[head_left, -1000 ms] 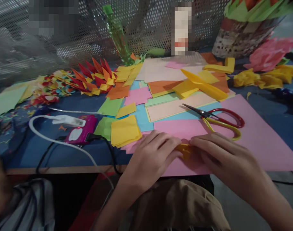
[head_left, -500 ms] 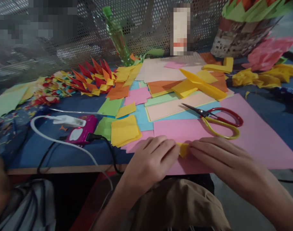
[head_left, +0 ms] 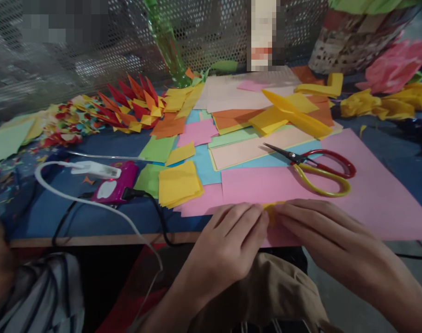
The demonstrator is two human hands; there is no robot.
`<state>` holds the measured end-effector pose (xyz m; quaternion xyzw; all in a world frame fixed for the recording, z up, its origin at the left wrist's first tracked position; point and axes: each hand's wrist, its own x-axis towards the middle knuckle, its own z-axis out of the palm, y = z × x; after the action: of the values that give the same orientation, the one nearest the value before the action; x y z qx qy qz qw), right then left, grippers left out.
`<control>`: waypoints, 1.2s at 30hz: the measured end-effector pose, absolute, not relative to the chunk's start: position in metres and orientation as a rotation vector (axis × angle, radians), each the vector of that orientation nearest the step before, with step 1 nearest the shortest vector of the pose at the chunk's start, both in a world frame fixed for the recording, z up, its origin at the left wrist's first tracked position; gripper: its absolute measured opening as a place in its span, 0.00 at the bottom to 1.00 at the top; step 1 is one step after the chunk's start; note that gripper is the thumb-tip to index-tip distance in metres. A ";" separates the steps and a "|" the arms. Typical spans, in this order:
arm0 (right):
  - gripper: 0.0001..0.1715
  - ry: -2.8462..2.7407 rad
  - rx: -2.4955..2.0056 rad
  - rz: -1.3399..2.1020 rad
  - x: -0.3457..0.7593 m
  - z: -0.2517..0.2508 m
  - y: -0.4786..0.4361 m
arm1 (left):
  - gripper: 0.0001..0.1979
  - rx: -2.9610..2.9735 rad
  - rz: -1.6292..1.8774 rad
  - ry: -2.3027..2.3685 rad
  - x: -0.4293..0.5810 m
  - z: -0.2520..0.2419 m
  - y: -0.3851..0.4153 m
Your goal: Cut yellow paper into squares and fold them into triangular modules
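Note:
Near the front edge of the table, my left hand (head_left: pixel 232 236) and my right hand (head_left: pixel 322 224) grip a small piece of yellow paper (head_left: pixel 274 213) between them. The fingers of both hands are closed on it, one hand at each side, and they cover most of it. Beneath lies a large pink sheet (head_left: pixel 370 194). Just beyond my right hand rest scissors (head_left: pixel 294 158) with one red and one yellow handle, blades pointing left. Left of my hands is a stack of yellow paper squares (head_left: pixel 179 182).
A purple power bank (head_left: pixel 119 185) with white and black cables sits at left. Coloured sheets, folded red and orange paper points (head_left: pixel 136 104), a green bottle (head_left: pixel 169 51) and a pink paper flower (head_left: pixel 394 67) line the back. At the left edge, a person's striped sleeve (head_left: pixel 47 291) shows.
The view has tilted down slightly, so the tabletop sits higher in the picture. Both hands keep hold of the yellow paper, which now shows a different, flatter outline between the fingers.

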<state>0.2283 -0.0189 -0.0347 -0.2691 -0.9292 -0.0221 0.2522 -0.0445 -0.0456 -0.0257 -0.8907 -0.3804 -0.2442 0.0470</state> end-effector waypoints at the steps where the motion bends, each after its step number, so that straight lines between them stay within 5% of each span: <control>1: 0.21 -2.524 -0.721 -0.053 0.229 -0.035 -0.021 | 0.14 -2.710 -0.727 -1.152 -0.043 -0.026 -0.047; 11: 0.24 -2.511 -0.818 0.097 0.238 -0.054 -0.035 | 0.20 -2.663 -0.693 -1.214 -0.033 -0.030 -0.053; 30: 0.48 -2.445 -0.906 0.327 0.241 -0.047 -0.041 | 0.20 -2.643 -0.685 -1.290 -0.023 -0.030 -0.054; 36: 0.44 -2.498 -0.873 0.362 0.242 -0.040 -0.036 | 0.20 -2.629 -0.706 -1.289 -0.023 -0.033 -0.053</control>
<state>0.2418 -0.0364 -0.0395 -0.3178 -0.9096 0.1318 0.2331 -0.0226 -0.0533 -0.0330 -0.8710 -0.4272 -0.2340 0.0648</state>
